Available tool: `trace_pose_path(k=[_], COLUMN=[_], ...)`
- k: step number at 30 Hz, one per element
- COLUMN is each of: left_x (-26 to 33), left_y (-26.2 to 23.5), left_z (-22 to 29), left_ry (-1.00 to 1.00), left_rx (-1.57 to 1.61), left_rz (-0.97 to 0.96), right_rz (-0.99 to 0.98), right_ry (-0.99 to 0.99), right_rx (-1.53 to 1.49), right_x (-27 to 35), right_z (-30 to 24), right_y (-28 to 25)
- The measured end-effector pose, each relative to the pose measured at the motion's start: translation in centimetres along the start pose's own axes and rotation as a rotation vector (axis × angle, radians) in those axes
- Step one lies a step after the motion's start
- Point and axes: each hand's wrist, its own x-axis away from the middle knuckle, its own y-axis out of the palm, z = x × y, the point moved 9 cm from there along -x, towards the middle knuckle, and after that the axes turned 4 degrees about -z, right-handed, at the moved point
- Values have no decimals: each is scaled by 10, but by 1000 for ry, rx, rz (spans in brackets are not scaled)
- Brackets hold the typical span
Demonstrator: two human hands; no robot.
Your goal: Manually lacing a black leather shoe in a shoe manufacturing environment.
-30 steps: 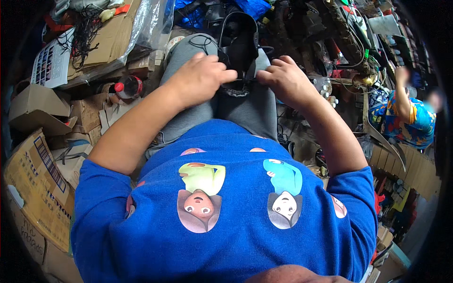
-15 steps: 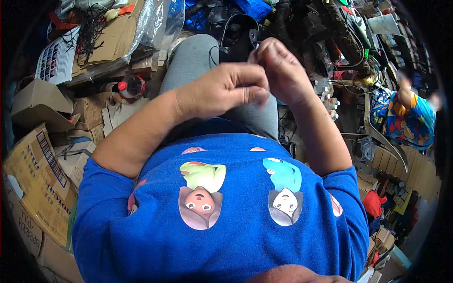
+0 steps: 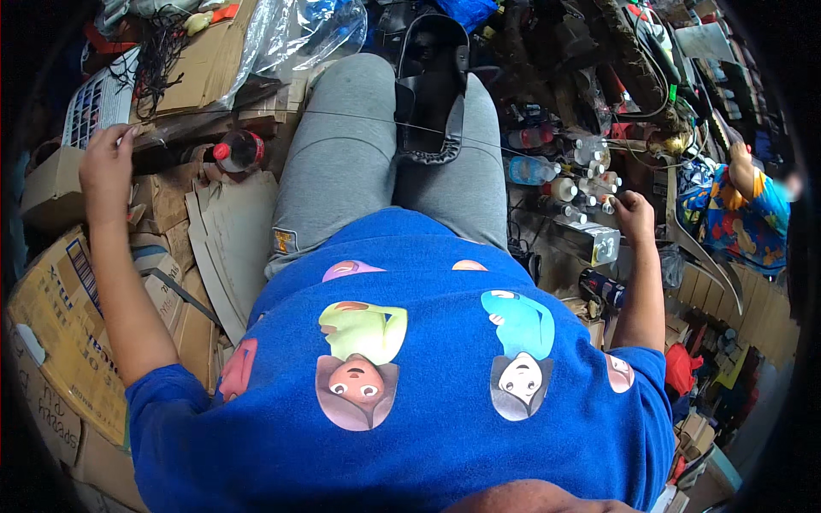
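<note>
A black shoe upper (image 3: 417, 107) with a gathered, stitched edge lies between my grey-trousered thighs. A thin dark thread (image 3: 351, 114) runs from it both ways, stretched almost taut across my lap. Far out to the left, my left hand (image 3: 107, 167) is closed in a pinch at the thread's left end, above the cardboard boxes. Out to the right, my right hand (image 3: 634, 214) is pinched closed at the other end, beside several small bottles. Whether either hand also holds a needle is too small to tell.
A red-capped bottle (image 3: 238, 152) stands among cardboard pieces (image 3: 227, 244) on the left. Small bottles (image 3: 564, 188) and a clear box (image 3: 603, 246) crowd the right. A curved metal piece (image 3: 714, 272) stands near another person in a colourful top (image 3: 748, 218).
My hands have moved from close together over the shoe upper to wide apart on either side. The thread is now drawn out between them, and the shoe upper shows more fully.
</note>
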Motion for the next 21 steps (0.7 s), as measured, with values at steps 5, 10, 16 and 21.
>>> trace_pose_path(k=[5, 10, 16, 21], left_x=[-3, 26, 4, 0], left_y=[37, 46, 67, 82], left_z=[153, 333, 378, 377], left_ry=[333, 932, 926, 886], left_rx=[546, 875, 812, 811], left_rz=[-139, -301, -512, -561], right_rz=[-172, -162, -132, -110], right_ry=[-111, -571, -705, -777], right_rx=[-217, -659, -454, -377], right_x=[-16, -7, -12, -12], right_z=[-71, -263, -303, -307], right_y=[34, -5, -12, -10])
